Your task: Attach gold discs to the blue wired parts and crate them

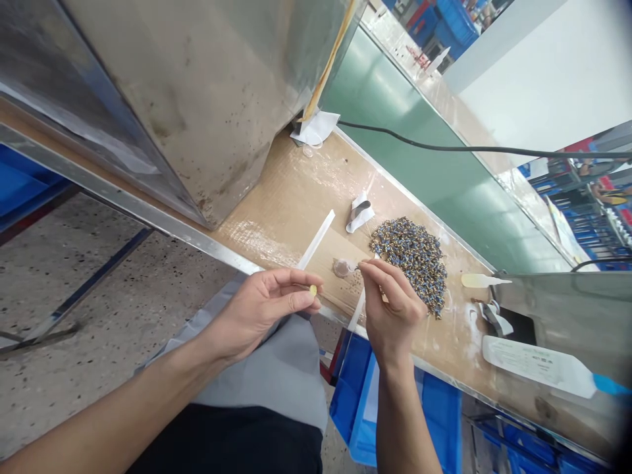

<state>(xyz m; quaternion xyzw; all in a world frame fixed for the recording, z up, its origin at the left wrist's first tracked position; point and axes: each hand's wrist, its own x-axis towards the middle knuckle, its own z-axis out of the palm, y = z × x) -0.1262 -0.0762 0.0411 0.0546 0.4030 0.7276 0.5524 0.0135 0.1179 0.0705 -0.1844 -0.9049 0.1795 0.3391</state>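
Here, left fingers (299,301) pinching one yellow piece (313,289), right fingers (378,271) one tiny item (357,267)

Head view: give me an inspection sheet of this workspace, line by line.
Surface: brown bench top, glossy patches, white strip.
Job's things: small yellow piece; clear round dish; heap of small blue-and-gold parts.
Clutter: white bottle with blue cap; smaller yellowish bottle.
Grips: left hand pinches the yellow piece; right hand pinches a thin item, too small to identify, by the dish.
Cables: black cable before a green panel.
Surroundings: large metal box; blue bin below the bench edge.
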